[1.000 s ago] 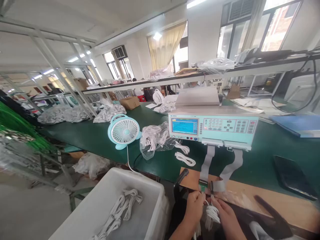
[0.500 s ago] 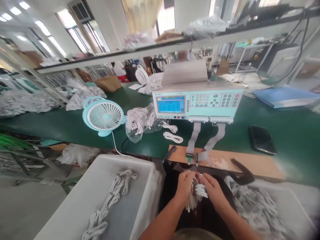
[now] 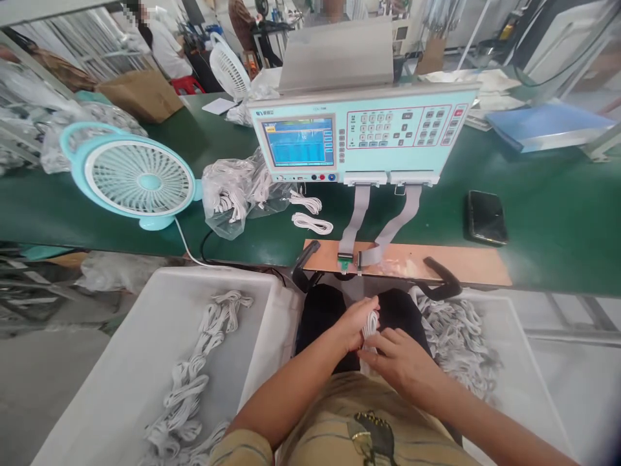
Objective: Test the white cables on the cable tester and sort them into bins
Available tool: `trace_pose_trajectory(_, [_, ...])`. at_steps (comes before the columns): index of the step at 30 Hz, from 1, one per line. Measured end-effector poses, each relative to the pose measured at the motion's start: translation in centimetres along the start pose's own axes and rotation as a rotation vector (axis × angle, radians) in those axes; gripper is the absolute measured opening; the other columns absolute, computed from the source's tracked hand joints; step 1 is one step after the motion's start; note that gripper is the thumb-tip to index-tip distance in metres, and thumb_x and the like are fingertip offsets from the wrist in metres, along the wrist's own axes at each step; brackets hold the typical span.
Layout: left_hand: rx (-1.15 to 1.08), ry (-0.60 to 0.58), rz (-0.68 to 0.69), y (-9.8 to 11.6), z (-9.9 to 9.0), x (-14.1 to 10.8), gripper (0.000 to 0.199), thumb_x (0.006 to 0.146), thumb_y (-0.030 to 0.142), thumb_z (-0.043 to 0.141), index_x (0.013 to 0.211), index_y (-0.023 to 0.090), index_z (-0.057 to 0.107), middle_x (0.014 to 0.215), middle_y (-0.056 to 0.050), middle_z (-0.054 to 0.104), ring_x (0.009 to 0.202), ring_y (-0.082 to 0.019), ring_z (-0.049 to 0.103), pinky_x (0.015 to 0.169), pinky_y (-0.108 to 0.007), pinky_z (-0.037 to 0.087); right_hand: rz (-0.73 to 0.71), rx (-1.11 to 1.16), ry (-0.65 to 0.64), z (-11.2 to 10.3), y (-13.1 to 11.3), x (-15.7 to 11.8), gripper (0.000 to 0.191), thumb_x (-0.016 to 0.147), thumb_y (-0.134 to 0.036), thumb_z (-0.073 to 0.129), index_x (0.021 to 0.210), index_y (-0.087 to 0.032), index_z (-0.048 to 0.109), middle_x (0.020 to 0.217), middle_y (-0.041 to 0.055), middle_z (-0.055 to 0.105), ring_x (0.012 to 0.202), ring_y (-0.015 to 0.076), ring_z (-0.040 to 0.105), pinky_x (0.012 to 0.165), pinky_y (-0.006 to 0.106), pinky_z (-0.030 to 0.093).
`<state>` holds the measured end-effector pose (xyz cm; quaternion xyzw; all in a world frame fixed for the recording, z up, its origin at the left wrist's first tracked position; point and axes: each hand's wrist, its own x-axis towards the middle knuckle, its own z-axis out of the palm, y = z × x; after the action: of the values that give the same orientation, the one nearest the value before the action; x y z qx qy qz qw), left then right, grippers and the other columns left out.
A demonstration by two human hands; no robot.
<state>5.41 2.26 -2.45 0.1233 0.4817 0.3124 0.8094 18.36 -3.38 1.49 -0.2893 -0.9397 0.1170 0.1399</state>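
Observation:
Above my lap, my left hand (image 3: 358, 321) is wrapped round a coiled white cable bundle (image 3: 369, 325). My right hand (image 3: 394, 355) touches the lower end of the same bundle, its fingers bent against it; part of the bundle is hidden by the fingers. Beyond the hands, a wooden board (image 3: 325, 257) lies along the table's front edge. Two grey ribbon cables (image 3: 358, 217) run down to it from a light-blue tester (image 3: 402, 145) with a lit screen. Two coiled white cables (image 3: 313, 223) lie left of the ribbons on the green table (image 3: 446, 220).
A white bin (image 3: 160, 310) with cable bundles stands at the left, another bin (image 3: 528, 369) with many cables at the right. A blue fan (image 3: 145, 181), a bag of cables (image 3: 233, 194), a phone (image 3: 486, 217) and a blue folder (image 3: 553, 126) are on the table. People sit behind.
The view has tilted down and closer. My hands have come nearer my body; my left hand now wraps the bundle, which earlier hung between both hands with its strands spread.

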Motion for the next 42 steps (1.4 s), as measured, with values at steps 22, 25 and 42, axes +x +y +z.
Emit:
trace_pose_trajectory(22, [0.616, -0.11, 0.678, -0.4, -4.7, -5.4, 0.018, 0.078, 0.034, 0.062, 0.083, 0.019, 0.07, 0.085, -0.005, 0.053, 0.075, -0.015, 0.053, 0.068, -0.025, 0.044, 0.656, 1.356, 0.153, 3.3, 1.1, 1.5, 0.032, 0.086, -0.047, 0.05, 0.078, -0.017, 0.056, 0.071, 0.0008, 0.057, 0.064, 0.015, 0.052, 0.06, 0.024, 0.041])
trace_pose_trajectory(25, [0.459, 0.1, 0.724, -1.3, -4.1, -4.5, 0.019, 0.08, 0.035, 0.059, 0.076, 0.017, 0.063, 0.078, -0.002, 0.052, 0.074, -0.014, 0.05, 0.068, -0.023, 0.041, 0.606, 1.047, 0.332, 3.8, 0.9, 1.7, 0.023, 0.09, -0.038, 0.047, 0.099, -0.019, 0.056, 0.08, 0.0019, 0.055, 0.072, 0.0159, 0.053, 0.066, 0.026, 0.044])
trace_pose_trajectory(42, [0.446, 0.275, 0.862, 2.1, -2.5, -2.8, 0.015, 0.075, 0.032, 0.063, 0.077, 0.017, 0.067, 0.077, -0.002, 0.058, 0.075, -0.016, 0.053, 0.071, -0.024, 0.042, 0.677, 1.063, 0.568, 2.8, 4.3, 6.0, 0.027, 0.085, -0.04, 0.054, 0.07, -0.018, 0.052, 0.06, -0.0028, 0.046, 0.056, 0.0129, 0.043, 0.053, 0.022, 0.037])
